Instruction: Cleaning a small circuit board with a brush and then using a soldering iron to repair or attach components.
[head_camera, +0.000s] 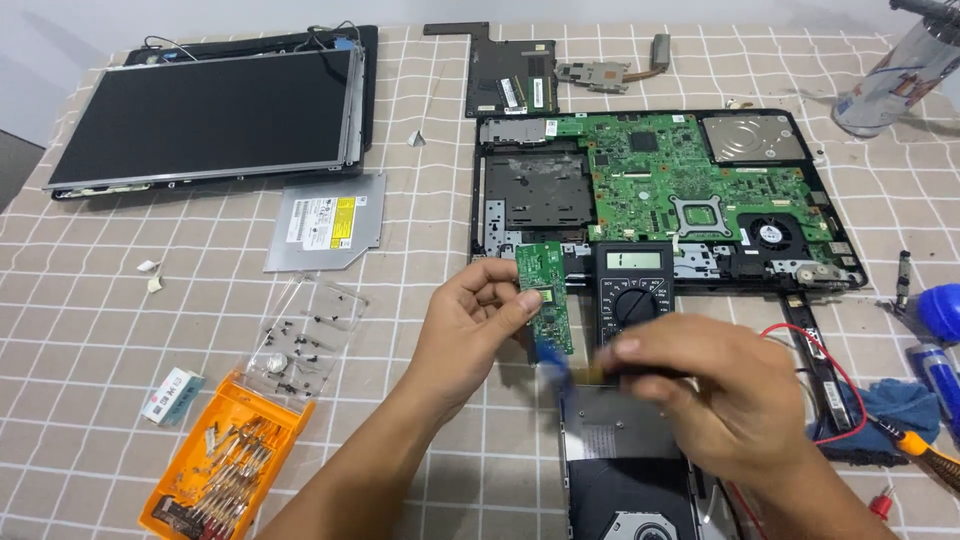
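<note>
The left hand (478, 320) pinches a small green rectangular circuit board (546, 296) between thumb and fingers, holding it upright above the near edge of the opened black laptop base (490, 215), whose large green motherboard (680, 180) lies exposed. The right hand (705, 385) is blurred, fingers closed together around a thin dark tool — its blue tip (553, 366) sits just beside the lower end of the small board. Behind the hands, a black digital multimeter with a grey screen (634, 285) rests against the near edge of the laptop base, and a red lead wire (835, 375) loops to the right of the right hand. Near and left lies an orange plastic screwdriver-bit case (215, 470) with its clear lid (308, 335) open and holding small dark screws. Far left sits a detached black laptop screen panel (205, 115), with a silver optical drive (325, 222) just near of it.
</note>
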